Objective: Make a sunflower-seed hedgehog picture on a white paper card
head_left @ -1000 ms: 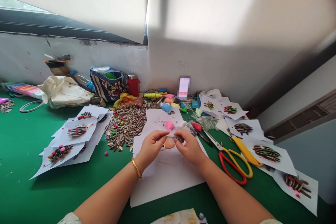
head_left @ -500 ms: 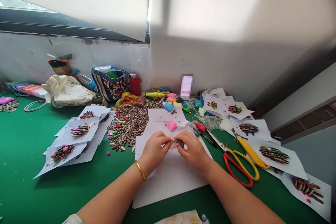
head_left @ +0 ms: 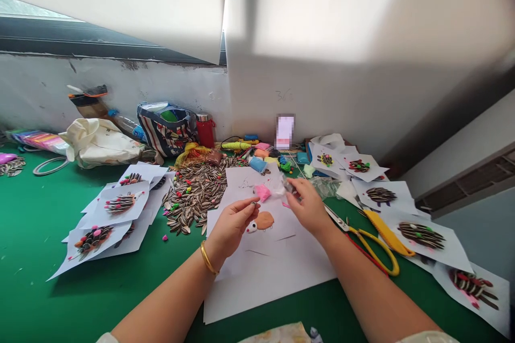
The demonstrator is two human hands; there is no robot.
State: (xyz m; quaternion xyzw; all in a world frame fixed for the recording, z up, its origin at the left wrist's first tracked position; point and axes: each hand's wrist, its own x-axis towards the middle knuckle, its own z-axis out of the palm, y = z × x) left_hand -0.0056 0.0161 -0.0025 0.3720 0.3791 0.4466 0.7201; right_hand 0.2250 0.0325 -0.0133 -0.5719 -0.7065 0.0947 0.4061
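White paper lies in front of me, bearing an orange-brown clay shape and a small white piece with a black eye. My left hand is beside the shape, thumb and forefinger pinched on a tiny dark bit too small to name. Farther right, my right hand has its fingers closed at a clear plastic wrapper with something dark in it. Pink clay lies between the hands, toward the back of the paper.
Sunflower seeds are heaped at the left, near seed-decorated cards. Yellow-and-red scissors and a yellow cutter lie at the right beside more cards. Bags and a red bottle stand behind.
My hands have moved apart; the right went back and right to the plastic wrapper, the left slightly left. The orange-brown shape and white piece between them now show.
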